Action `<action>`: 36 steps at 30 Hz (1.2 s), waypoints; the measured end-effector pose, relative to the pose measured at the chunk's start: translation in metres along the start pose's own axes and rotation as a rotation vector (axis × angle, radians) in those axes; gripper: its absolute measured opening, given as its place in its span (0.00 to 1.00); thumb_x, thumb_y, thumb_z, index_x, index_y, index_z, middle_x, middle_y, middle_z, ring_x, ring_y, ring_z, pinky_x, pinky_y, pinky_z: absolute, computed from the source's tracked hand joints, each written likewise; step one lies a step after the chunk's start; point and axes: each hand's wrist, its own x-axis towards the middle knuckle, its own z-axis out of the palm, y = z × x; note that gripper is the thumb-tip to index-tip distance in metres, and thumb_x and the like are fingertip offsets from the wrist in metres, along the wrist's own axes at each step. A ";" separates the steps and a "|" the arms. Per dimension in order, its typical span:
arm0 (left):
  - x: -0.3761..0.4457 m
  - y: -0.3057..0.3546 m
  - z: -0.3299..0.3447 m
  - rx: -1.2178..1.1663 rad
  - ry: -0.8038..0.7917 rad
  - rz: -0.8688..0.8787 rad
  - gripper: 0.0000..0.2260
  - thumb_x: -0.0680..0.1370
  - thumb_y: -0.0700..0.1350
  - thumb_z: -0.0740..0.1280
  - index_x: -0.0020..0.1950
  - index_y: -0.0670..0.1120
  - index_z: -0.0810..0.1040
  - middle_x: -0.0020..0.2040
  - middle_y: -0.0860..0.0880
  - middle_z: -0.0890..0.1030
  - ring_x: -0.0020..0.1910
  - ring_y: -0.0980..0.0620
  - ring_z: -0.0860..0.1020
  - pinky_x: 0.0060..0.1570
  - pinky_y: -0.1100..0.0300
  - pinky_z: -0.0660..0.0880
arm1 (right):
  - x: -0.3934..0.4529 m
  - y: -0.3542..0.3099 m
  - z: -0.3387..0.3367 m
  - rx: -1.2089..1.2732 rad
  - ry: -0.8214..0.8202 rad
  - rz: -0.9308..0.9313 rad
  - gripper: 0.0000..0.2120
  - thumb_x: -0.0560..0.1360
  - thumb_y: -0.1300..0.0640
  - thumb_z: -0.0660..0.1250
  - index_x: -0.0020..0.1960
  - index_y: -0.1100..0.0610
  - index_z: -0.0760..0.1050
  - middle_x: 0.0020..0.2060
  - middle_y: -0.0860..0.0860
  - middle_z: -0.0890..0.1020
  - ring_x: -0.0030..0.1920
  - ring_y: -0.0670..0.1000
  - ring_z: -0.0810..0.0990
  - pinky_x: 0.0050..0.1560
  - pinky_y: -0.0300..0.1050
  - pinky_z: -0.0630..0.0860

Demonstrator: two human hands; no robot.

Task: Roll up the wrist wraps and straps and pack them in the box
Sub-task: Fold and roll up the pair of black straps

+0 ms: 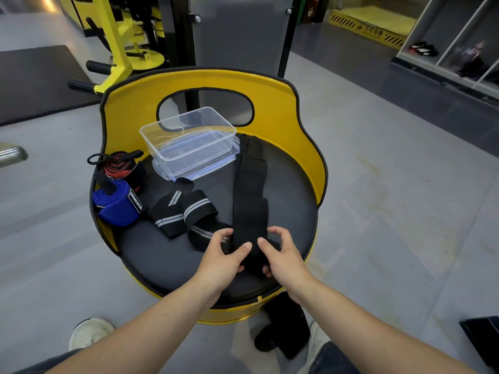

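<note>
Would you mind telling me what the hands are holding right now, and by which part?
Both the left hand and the right hand grip the near end of the long black strap, which lies stretched across the seat toward the box.

Gym floor, grey, smooth, lit from overhead.
Round yellow chair (272,98) with black seat pad at centre. Black mat (35,82) on the floor far left. Yellow and black weight machine (118,41) behind the chair's back edge, dark upright panel (240,33) beside it. Yellow hazard-striped step (370,25) far right; white shelf unit (453,41) holding shoes (424,49).
</note>
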 end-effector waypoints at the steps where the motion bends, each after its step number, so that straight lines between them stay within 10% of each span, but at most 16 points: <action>1: 0.000 0.001 -0.002 -0.018 -0.044 0.001 0.20 0.78 0.41 0.75 0.67 0.54 0.74 0.59 0.47 0.80 0.57 0.49 0.83 0.60 0.48 0.82 | 0.002 0.000 -0.001 0.001 0.019 0.008 0.08 0.82 0.47 0.65 0.60 0.45 0.72 0.42 0.52 0.82 0.31 0.48 0.77 0.34 0.43 0.76; 10: 0.005 -0.004 -0.007 0.002 -0.117 0.033 0.16 0.76 0.38 0.77 0.61 0.50 0.81 0.58 0.45 0.84 0.56 0.49 0.84 0.59 0.53 0.82 | 0.005 -0.002 -0.005 -0.048 0.010 0.082 0.19 0.81 0.37 0.63 0.53 0.53 0.78 0.34 0.52 0.81 0.31 0.46 0.79 0.31 0.42 0.74; 17: 0.011 -0.001 -0.004 0.016 -0.064 0.001 0.09 0.79 0.47 0.74 0.57 0.45 0.81 0.53 0.44 0.86 0.50 0.46 0.87 0.56 0.49 0.84 | 0.005 -0.004 -0.007 0.138 -0.032 -0.002 0.10 0.81 0.51 0.68 0.60 0.52 0.74 0.56 0.51 0.81 0.54 0.49 0.82 0.53 0.50 0.83; 29: 0.010 -0.001 -0.004 0.036 -0.129 0.036 0.12 0.77 0.43 0.76 0.60 0.50 0.80 0.62 0.45 0.82 0.59 0.47 0.83 0.60 0.45 0.82 | 0.002 -0.004 -0.007 -0.062 0.030 0.020 0.20 0.79 0.36 0.66 0.54 0.54 0.71 0.44 0.52 0.83 0.32 0.50 0.84 0.36 0.44 0.80; 36: 0.009 0.008 -0.004 0.030 -0.041 0.051 0.10 0.79 0.47 0.74 0.55 0.46 0.77 0.56 0.45 0.81 0.54 0.45 0.84 0.49 0.46 0.85 | 0.000 0.000 -0.008 0.110 -0.113 -0.112 0.09 0.81 0.55 0.68 0.59 0.52 0.71 0.56 0.51 0.82 0.48 0.50 0.83 0.50 0.53 0.83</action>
